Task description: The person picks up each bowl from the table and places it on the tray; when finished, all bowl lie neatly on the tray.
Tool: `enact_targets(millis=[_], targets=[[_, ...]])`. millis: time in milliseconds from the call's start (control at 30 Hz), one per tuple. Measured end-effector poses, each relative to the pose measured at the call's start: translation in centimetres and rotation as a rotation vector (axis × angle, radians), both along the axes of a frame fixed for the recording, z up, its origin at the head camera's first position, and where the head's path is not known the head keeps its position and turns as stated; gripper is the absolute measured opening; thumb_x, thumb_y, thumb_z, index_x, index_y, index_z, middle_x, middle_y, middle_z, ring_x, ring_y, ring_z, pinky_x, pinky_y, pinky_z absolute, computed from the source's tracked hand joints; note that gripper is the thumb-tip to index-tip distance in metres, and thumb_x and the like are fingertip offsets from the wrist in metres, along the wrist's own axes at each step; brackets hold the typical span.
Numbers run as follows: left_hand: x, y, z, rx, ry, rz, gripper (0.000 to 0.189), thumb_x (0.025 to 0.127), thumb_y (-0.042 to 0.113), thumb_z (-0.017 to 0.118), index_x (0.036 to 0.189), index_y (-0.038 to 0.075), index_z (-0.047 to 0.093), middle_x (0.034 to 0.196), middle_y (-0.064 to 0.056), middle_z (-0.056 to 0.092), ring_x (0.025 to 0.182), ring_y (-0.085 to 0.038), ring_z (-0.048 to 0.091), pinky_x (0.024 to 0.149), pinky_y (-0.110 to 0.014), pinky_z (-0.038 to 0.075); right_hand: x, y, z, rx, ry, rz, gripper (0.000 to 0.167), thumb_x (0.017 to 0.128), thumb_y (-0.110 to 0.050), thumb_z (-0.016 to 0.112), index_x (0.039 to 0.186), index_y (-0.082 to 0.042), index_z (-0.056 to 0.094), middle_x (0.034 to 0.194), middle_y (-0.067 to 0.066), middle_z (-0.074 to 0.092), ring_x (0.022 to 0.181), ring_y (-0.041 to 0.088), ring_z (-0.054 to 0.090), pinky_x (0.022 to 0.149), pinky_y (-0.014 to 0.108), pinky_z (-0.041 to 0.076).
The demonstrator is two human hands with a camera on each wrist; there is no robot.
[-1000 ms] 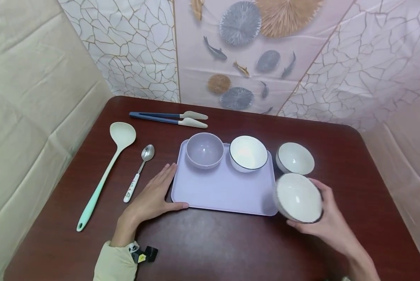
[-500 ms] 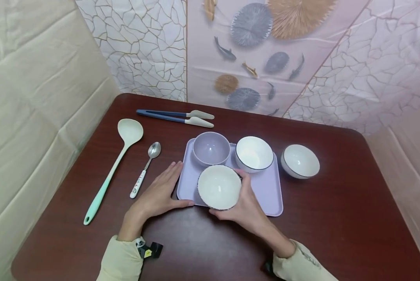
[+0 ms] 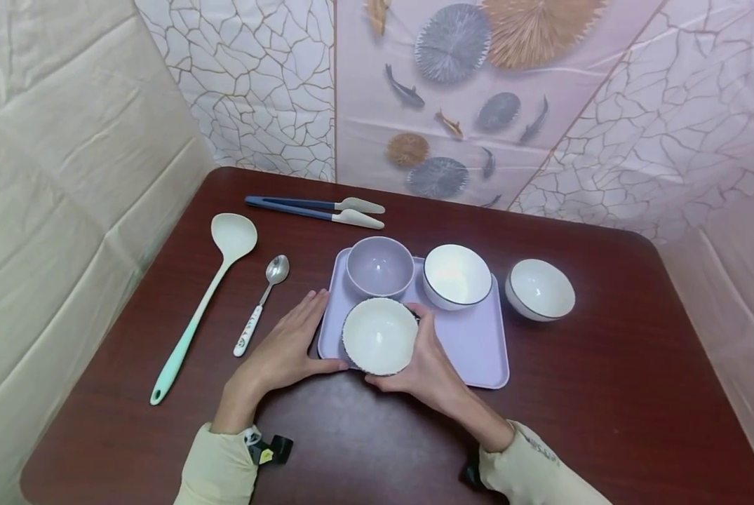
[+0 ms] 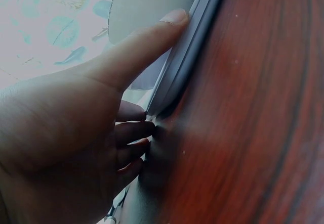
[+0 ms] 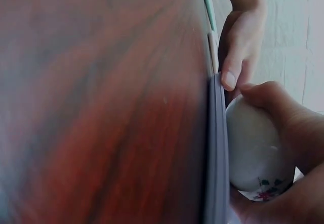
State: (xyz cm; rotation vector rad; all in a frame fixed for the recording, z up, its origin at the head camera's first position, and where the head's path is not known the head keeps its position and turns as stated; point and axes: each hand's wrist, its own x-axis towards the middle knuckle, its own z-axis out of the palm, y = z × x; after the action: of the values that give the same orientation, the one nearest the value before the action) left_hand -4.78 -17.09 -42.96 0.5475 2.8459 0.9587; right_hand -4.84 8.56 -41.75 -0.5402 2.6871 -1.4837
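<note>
My right hand (image 3: 423, 368) grips a white bowl with a dark speckled rim (image 3: 379, 337) at the front left of a lavender tray (image 3: 471, 344). In the right wrist view the underside of this bowl (image 5: 255, 143) is close to the tray's surface; I cannot tell whether it touches. My left hand (image 3: 282, 347) lies at the tray's left front corner, fingers along the left side and thumb on the front edge. At the back of the tray stand a lavender bowl (image 3: 379, 266) and a white bowl with a dark rim (image 3: 457, 277).
Another white bowl (image 3: 539, 291) stands on the table just right of the tray. To the left lie a spoon (image 3: 250, 315) and a pale green ladle (image 3: 206, 298). Blue tongs with pale tips (image 3: 313, 208) lie near the back. Cloth walls (image 3: 67, 231) enclose the table.
The right hand has carried the speckled-rim bowl leftward from beside the tray to over its front left, then slightly further left. The left hand stays at the tray corner.
</note>
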Motion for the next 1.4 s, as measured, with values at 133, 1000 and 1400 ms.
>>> enact_targets(millis=[133,1000,1400], targets=[[0.0,0.1,0.0,0.002,-0.001,0.005,0.116,0.075,0.06,0.077,0.156,0.003,0.018,0.16,-0.012,0.019,0.148,-0.027,0.011,0.116,-0.049,0.018,0.0,0.2,0.0,0.021,-0.002,0.036,0.125,0.05,-0.036,0.098,0.143,-0.006,0.021,0.136,0.005,0.045,0.121,0.018,0.049,0.101,0.041,0.041],[0.3,0.4,-0.3,0.019,0.003,-0.009,0.118,0.074,0.065,0.075,0.156,0.005,0.017,0.161,-0.012,0.019,0.148,-0.028,0.011,0.114,-0.054,0.018,-8.0,22.9,1.4,0.246,-0.046,-0.262,0.125,0.073,-0.033,0.088,0.155,-0.002,-0.001,0.147,0.032,0.024,0.125,0.048,0.034,0.098,0.066,0.034],[0.2,0.4,-0.1,0.014,0.008,-0.006,0.117,0.074,0.062,0.077,0.156,0.003,0.018,0.16,-0.013,0.019,0.148,-0.029,0.011,0.114,-0.054,0.019,-8.2,22.7,1.6,0.213,-0.013,-0.372,0.115,0.07,-0.034,0.09,0.153,-0.007,0.015,0.144,0.025,0.035,0.121,0.042,0.043,0.092,0.061,0.041]])
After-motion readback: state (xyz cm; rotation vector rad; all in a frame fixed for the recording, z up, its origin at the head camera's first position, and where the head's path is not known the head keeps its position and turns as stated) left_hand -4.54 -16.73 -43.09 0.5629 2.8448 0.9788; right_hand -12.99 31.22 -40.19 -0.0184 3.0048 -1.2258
